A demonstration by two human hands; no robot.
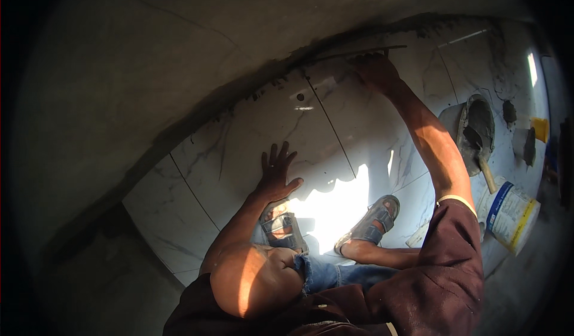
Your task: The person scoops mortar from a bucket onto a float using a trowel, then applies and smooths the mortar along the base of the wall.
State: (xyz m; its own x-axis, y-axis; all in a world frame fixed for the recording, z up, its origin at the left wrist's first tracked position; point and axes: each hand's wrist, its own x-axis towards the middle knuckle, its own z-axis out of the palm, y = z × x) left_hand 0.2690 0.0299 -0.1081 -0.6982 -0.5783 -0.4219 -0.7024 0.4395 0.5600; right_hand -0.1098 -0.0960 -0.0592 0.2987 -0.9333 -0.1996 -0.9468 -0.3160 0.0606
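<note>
My right hand (pixel 375 72) reaches far forward to the foot of the wall. Its fingers are closed around a long, thin, flat tool (pixel 396 47), seen nearly edge-on, which lies along the joint of wall and floor. A dark band of wet mortar (pixel 239 91) runs along that joint. Closer to me, my left hand (pixel 276 171) rests on the marbled white floor tiles (pixel 251 127) with its fingers spread and nothing in it. Small dark crumbs of mortar dot the tiles beside the band.
On the right lies a mortar-smeared pan (pixel 476 118) with a wooden handle (pixel 487 174) jutting out. Beyond it is a yellow-and-grey tool (pixel 535 134). A white bucket (pixel 511 216) with a blue and yellow label lies tilted nearby. My sandalled feet (pixel 373 219) are below my arms.
</note>
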